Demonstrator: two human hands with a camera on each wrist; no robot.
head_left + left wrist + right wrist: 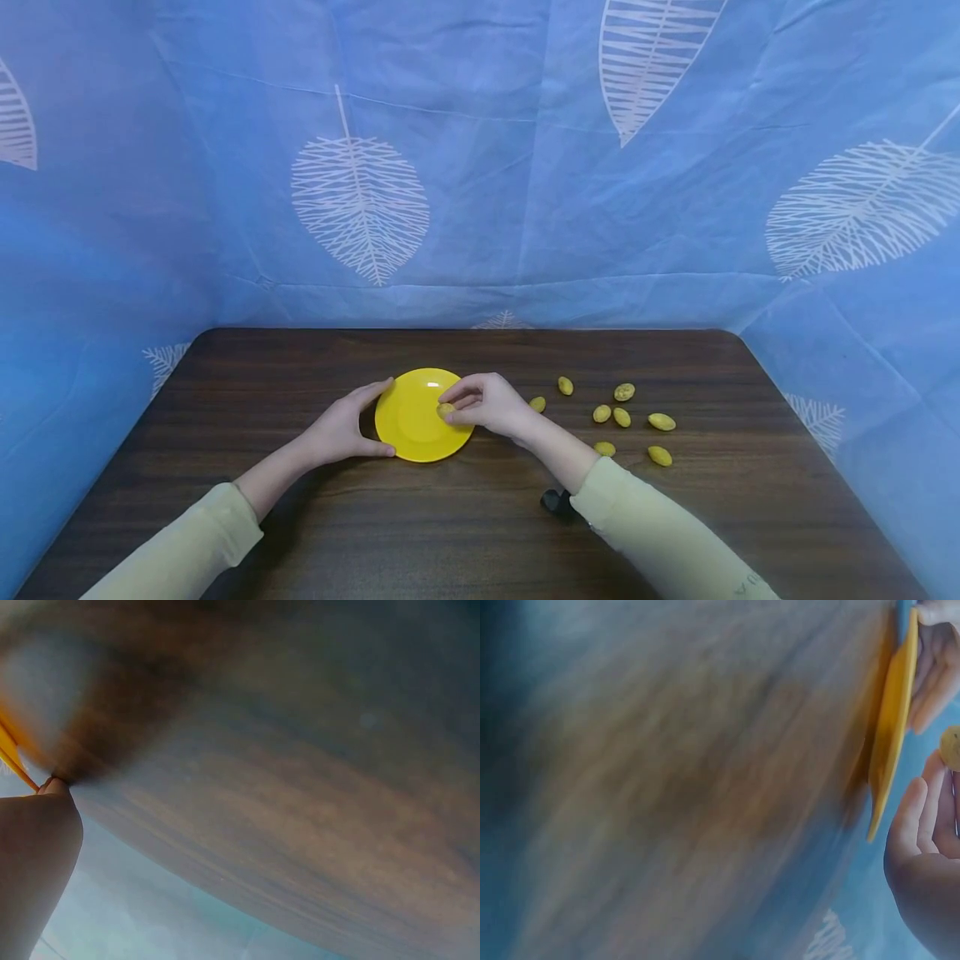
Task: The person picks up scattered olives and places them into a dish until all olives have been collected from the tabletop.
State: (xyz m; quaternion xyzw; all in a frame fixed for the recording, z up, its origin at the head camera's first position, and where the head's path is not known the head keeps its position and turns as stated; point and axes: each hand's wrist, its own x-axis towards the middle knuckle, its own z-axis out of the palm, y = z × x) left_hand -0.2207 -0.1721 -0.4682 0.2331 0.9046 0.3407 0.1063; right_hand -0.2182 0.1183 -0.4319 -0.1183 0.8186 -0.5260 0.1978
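A round yellow plate [412, 425] lies on the table. My left hand [347, 427] grips its left rim, thumb at the near edge and fingers at the far edge. Over the plate's right side, my right hand [487, 406] pinches a small yellow oval fruit [446, 411] between thumb and fingertips. In the right wrist view that fruit [951, 747] is cut by the frame edge and stands apart from the plate [892, 712]. The left wrist view catches only a sliver of the plate [11, 750] beside part of the left hand [37, 847].
Several more yellow fruits [622, 417] lie scattered on the dark wooden table [420, 533] to the right. Beside the right sleeve [652, 525] sits a small black object [555, 501], partly hidden. A blue leaf-patterned cloth [480, 208] hangs behind the table and along its sides.
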